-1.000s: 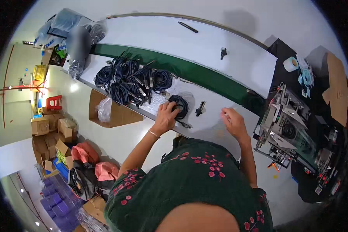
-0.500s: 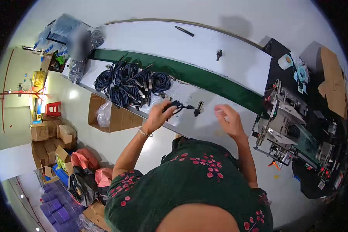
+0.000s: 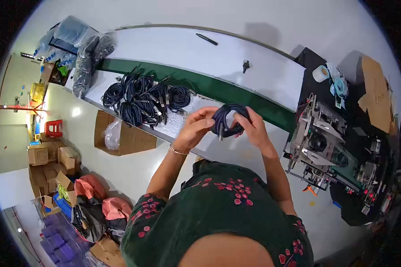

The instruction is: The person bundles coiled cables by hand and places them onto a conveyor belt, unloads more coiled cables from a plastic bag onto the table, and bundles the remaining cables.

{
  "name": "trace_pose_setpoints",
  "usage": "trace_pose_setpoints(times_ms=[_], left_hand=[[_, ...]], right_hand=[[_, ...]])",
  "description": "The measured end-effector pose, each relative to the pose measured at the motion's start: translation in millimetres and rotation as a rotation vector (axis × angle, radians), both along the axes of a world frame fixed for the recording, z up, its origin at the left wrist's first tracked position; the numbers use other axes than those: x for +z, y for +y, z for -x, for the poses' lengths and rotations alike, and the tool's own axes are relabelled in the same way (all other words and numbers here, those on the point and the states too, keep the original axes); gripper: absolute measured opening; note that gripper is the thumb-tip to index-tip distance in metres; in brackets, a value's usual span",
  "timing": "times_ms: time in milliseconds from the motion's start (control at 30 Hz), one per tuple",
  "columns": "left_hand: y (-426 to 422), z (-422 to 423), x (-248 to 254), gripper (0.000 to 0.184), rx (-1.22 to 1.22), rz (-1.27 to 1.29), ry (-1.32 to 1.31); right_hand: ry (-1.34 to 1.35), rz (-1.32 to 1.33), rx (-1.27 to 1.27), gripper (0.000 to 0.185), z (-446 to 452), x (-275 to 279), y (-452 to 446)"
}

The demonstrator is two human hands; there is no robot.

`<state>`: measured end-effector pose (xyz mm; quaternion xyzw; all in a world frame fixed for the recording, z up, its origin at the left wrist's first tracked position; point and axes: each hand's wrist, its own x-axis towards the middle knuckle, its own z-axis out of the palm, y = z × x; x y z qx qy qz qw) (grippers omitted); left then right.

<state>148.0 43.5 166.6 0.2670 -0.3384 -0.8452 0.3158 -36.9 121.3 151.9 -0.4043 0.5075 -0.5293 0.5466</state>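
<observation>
Between my two hands is a coiled dark cable (image 3: 224, 129), its loop facing me and a metal plug hanging at the lower edge. My left hand (image 3: 197, 127) pinches the coil's left side, a bracelet on its wrist. Fingers of my right hand (image 3: 255, 127) are closed on the right side, the thumb reaching toward the loop's middle. To the left, a heap of coiled dark cables (image 3: 136, 100) with metal plugs lies on the white worktop (image 3: 209, 149).
A green belt (image 3: 249, 95) runs along the bench behind my hands. Beyond it lie a black pen (image 3: 206, 39) and a small black part (image 3: 246, 66). At right stands a machine (image 3: 321, 142) near a tape roll (image 3: 320, 74). An open cardboard box (image 3: 138, 141) sits at left.
My right hand has moved left and taken hold of the coil, which now shows as a round loop between both hands. My left hand has shifted right. The view has turned slightly.
</observation>
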Motion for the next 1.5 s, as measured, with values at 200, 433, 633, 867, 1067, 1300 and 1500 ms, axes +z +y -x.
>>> trace_pose_setpoints(times_ms=[200, 433, 633, 867, 1067, 1300, 1500], left_hand=[[3.6, -2.5, -8.4, 0.040, -0.036, 0.255, -0.029], [8.3, -0.6, 1.1, 0.049, -0.096, 0.247, -0.144], [8.7, 2.2, 0.3, 0.048, -0.096, 0.337, -0.108], [13.5, 9.1, -12.8, 0.043, 0.031, 0.388, -0.221], [15.4, 27.5, -33.0, 0.033, 0.186, 0.660, -0.386], [-2.5, 53.3, -57.6, 0.032, 0.226, 1.192, -0.594], [6.1, 51.2, -32.7, 0.030, -0.004, 0.231, -0.310]], right_hand=[[-0.037, 0.015, -0.058, 0.018, -2.4, 5.5, -0.3], [-0.039, 0.020, -0.056, 0.017, -1.3, 8.8, 1.5], [-0.103, -0.020, -0.042, 0.018, 5.4, 8.3, 4.3], [0.028, 0.028, -0.091, 0.018, -0.7, 13.9, 5.7], [0.138, 0.006, -0.160, 0.020, -12.5, 9.7, 15.7], [0.120, -0.106, -0.282, 0.021, -12.8, 13.2, 21.6], [-0.047, -0.073, -0.243, 0.020, 8.1, 14.8, 22.0]])
